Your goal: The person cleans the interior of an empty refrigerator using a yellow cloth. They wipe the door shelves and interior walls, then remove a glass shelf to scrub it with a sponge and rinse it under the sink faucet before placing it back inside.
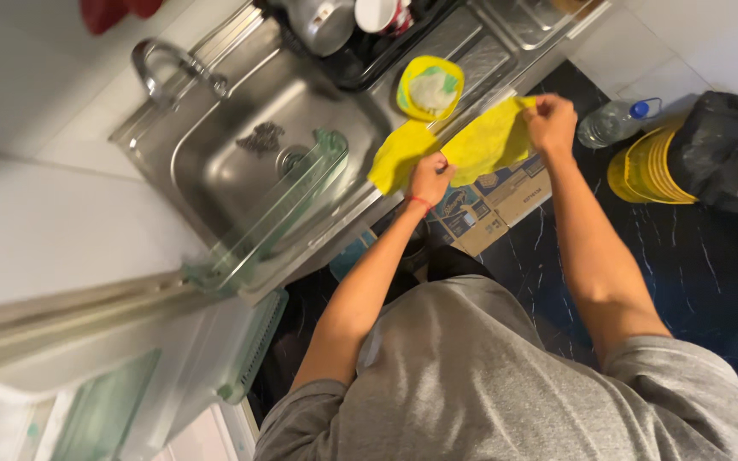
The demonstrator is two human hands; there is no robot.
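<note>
Both your arms reach forward, elbows bent. Your left hand [430, 177] pinches the yellow cloth [480, 145] near its middle, fingers pressed together on the fabric. Your right hand [550, 122] pinches the cloth's far corner, wrist raised. The cloth hangs stretched between your 2 hands over the sink [215, 166] edge, just beside a yellow bowl [407, 85].

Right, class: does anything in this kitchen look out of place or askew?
Yes. A glass shelf lies tilted across the sink, one end propped on the rim. Flattened cardboard lies on the floor. Both hands, left and right, hold a yellow cloth.
</note>
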